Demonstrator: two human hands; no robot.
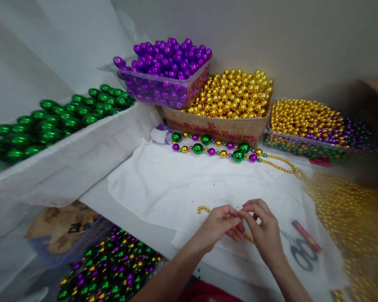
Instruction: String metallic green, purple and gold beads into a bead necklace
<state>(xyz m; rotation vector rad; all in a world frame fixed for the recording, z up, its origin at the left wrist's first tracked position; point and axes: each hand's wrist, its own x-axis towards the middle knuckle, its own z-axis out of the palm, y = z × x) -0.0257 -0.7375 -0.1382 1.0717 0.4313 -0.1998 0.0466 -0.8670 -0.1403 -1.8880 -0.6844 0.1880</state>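
Note:
My left hand [224, 224] and my right hand [261, 218] meet over a white cloth, thumbs and fingertips pinched together. A short strand of gold beads [203, 208] sticks out to the left of my left hand, and a bit of it shows below between the hands. What lies right at the fingertips is too small to make out. Farther back on the white cloth [151, 180] rests a necklace of large green, purple and gold beads [198, 148], its thin gold bead chain running off to the right.
Scissors [303, 254] and a red-handled tool [306, 235] lie right of my hands. Behind stand a tub of purple beads [173, 58], a carton of gold beads [212, 128] and a tub of mixed small beads [305, 117]. A foam box [82, 163] with green beads borders the left.

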